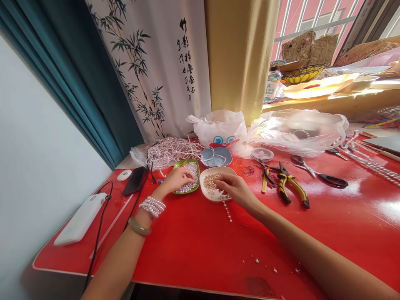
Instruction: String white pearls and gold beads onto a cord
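My left hand [175, 180], its fingers curled together, reaches into a green dish [188, 192] of pearl beads [191, 167]. Whatever lies between its fingertips is too small to make out. A strand of several pearl bracelets [152, 206] and a jade-coloured bangle [139, 227] circle that wrist. Over the right side of a white dish [215, 199], my right hand [235, 188] pinches a short beaded strand [227, 209], which hangs over the dish's front rim toward the table. Small gold beads [211, 180] lie in the white dish.
Behind the dishes are a blue dish [227, 156], heaped pearl strings [175, 151] and plastic bags [218, 125]. Yellow-black pliers [290, 183], smaller pliers [265, 175] and scissors [321, 174] lie right. A white power bank [81, 218], cable and dark phone [134, 181] are left; loose beads [275, 270] lie in front.
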`<state>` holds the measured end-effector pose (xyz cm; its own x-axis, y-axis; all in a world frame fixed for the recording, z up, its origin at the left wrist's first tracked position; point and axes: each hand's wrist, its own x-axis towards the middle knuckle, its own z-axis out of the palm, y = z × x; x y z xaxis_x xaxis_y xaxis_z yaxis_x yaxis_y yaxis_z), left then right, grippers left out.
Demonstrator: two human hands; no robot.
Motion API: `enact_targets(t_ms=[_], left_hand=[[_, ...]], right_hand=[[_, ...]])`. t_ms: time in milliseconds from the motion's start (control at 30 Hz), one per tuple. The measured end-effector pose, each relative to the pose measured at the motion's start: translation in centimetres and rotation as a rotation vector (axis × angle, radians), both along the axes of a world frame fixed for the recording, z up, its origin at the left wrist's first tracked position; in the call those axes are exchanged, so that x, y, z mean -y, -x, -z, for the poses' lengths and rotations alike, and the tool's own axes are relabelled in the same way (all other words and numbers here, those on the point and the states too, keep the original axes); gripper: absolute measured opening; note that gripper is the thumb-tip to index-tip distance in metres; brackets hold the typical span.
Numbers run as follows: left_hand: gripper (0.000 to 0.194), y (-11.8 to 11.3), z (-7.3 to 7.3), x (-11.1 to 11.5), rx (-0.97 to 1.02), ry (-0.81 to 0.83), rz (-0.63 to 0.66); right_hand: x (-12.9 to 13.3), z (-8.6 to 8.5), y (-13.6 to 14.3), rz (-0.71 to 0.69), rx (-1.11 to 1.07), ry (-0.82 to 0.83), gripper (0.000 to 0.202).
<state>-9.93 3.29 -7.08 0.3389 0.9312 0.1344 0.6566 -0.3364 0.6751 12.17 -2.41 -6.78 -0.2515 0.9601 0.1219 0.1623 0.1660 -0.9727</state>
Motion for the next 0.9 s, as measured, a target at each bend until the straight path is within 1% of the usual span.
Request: enact_targets(t_ms=[100,267,400,533,633,700,900], left_hand=[[0.018,0.1,-0.3,-0.2,0.079,0.045,-0.063],[0.021,-0.3,-0.6,0.1,0.316,0.145,-0.075],[0.025,-1.6,-0.8,0.9,0.532,0.283,-0.070],[0.024,-3.4,-0.8,2.1,0.703,0.444,-0.021],[0.024,-4.5,-0.7,2.8,0.792,0.568,-0.011],[0.025,-4.9,-0.6,3.1,0.837,0.611,-0.014],[0.024,-5.0,-0.4,3.2,0.896,0.619,-0.029]], right_hand=[[0.0,0.0,0.0,0.005,0.006,0.000,0.022],[0.1,0.0,0.0,0.005,0.014,-0.001,0.022],[0.1,0.1,-0.1,0.002,0.044,-0.032,0.021],[0.3,0.1,-0.2,-0.006,0.052,-0.061,0.020],[0.4,0.0,-0.1,-0.022,0.052,-0.070,0.018],[0.5,-0.2,0.0,-0.025,0.058,-0.070,0.017],[0.7,-0.4,0.0,-0.014,0.091,-0.070,0.014]])
